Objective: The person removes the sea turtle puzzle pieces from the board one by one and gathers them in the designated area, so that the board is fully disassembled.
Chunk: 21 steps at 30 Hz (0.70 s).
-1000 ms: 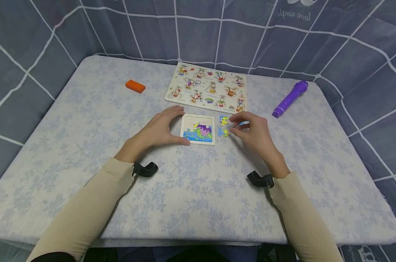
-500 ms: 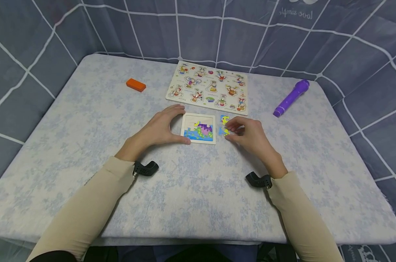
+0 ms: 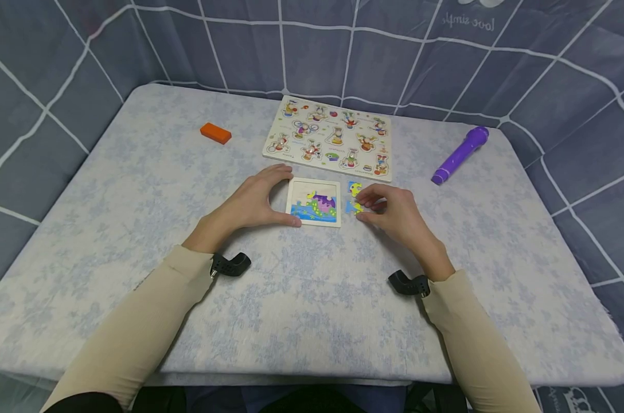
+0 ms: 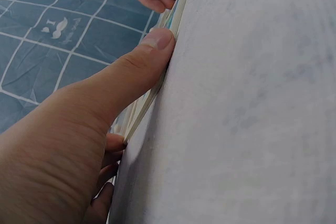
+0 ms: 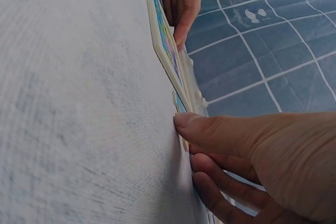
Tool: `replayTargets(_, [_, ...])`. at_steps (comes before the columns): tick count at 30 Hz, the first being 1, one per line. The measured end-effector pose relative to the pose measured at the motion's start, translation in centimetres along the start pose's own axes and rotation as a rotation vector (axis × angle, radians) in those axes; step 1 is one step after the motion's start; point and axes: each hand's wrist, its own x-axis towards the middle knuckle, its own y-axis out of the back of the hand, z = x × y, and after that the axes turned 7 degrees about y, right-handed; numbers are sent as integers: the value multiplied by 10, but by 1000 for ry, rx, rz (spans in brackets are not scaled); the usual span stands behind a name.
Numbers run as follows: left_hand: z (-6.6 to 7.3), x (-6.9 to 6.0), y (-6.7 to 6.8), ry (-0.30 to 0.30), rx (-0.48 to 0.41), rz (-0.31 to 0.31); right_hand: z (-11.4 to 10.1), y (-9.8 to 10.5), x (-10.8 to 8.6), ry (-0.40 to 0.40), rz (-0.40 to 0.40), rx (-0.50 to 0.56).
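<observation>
A small square jigsaw puzzle tray lies mid-table, its lower part filled with a blue, purple and green picture and its upper part bare wood. My left hand holds the tray by its left side, thumb at the near edge and fingers at the far corner. My right hand pinches a blue and yellow puzzle piece just right of the tray; in the right wrist view the thumb touches the edge of that piece, flat on the cloth. A second blue and yellow piece lies just beyond it.
Behind the tray lies a large wooden peg puzzle board with cartoon figures. An orange block sits at the back left, a purple toy microphone at the right. A grey gridded curtain borders the table.
The right hand has moved slightly left and closed its fingertips on the nearer puzzle piece. My left hand stays on the tray.
</observation>
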Motion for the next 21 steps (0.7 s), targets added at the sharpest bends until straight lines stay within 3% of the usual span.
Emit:
replayTargets(9, [1, 0, 1, -6, 0, -9, -16, -5, 8, 111, 74, 45])
replayTargets(15, [0, -1, 2, -2, -10, -5, -42, -21, 33, 152, -60, 12])
replayTargets(21, [-1, 0, 1, -3, -12, -7, -48, -32, 51, 154, -159, -50])
